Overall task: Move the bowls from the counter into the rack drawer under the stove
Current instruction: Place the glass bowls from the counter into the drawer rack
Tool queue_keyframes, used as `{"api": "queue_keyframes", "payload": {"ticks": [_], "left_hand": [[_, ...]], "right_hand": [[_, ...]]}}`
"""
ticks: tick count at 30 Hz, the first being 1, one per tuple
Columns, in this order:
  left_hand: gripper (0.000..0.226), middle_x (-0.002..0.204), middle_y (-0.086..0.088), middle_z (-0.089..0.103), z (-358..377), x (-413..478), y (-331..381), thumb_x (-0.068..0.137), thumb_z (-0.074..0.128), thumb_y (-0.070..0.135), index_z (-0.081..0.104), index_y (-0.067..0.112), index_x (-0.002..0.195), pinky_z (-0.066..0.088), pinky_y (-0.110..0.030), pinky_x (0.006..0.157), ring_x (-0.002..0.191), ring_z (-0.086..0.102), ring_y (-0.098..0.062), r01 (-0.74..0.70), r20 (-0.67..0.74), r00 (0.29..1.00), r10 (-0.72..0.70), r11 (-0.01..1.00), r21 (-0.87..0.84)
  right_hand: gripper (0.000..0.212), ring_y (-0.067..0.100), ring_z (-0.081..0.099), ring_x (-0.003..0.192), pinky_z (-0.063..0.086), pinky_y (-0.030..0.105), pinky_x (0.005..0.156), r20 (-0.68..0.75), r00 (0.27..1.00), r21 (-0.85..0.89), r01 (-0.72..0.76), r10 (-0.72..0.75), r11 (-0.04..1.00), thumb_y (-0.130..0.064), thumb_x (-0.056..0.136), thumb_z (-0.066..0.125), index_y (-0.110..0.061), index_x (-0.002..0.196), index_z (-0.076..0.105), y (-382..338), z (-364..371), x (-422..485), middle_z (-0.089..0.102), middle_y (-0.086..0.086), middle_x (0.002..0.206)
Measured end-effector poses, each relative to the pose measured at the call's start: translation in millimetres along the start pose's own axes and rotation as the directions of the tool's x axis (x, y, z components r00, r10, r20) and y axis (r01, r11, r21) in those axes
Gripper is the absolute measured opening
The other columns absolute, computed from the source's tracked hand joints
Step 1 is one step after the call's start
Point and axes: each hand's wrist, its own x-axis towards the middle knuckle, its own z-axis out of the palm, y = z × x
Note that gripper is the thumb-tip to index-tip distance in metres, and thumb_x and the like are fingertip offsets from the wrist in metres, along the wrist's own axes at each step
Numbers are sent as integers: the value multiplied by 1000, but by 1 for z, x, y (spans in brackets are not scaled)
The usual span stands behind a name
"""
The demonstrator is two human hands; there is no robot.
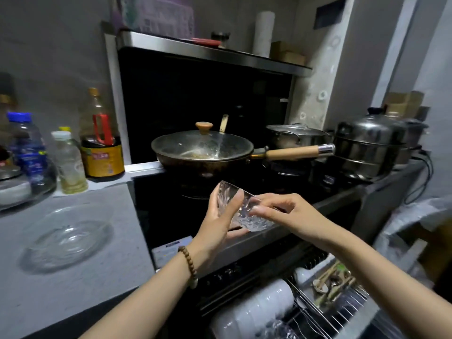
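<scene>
A small cut-glass bowl is held tilted in the air over the stove's front edge. My left hand grips its left side, thumb over the rim. My right hand pinches its right rim with fingertips. A wide, shallow glass bowl lies on the grey counter at the left. Below the stove, the wire rack drawer stands pulled out, holding a row of white dishes on edge and another glass piece at the front.
A lidded wok with a wooden handle sits on the black stove, with steel pots to its right. Bottles line the counter's back left. Utensils lie in the drawer's right part.
</scene>
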Motion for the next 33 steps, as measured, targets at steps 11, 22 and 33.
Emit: {"api": "queue_keyframes", "payload": {"ticks": [11, 22, 33], "left_hand": [[89, 132, -2, 54, 97, 30, -121, 61, 57, 75, 19, 47, 136, 58, -38, 81, 86, 72, -23, 344, 209, 908, -363, 931, 122], [68, 134, -3, 48, 86, 30, -242, 90, 41, 52, 16, 24, 148, 42, -15, 78, 91, 55, -7, 422, 83, 853, -515, 774, 472], [120, 157, 5, -14, 28, -3, -330, 45, -13, 92, -7, 31, 148, -18, -47, 112, 144, -20, -21, -33, 114, 864, -491, 171, 985]], "right_hand": [[24, 18, 70, 84, 54, 26, 83, 77, 961, 53, -270, 265, 961, -23, 78, 67, -5, 94, 73, 111, -79, -74, 75, 12, 90], [16, 5, 61, 55, 44, 10, 49, 57, 779, 148, -625, 624, 767, -14, 86, 64, 0, 91, 69, 225, -71, -82, 74, 0, 70], [14, 11, 46, 53, 41, 17, 46, 116, 483, 86, -875, 868, 476, -21, 90, 59, -15, 78, 63, 311, -49, -58, 62, 1, 68]]}}
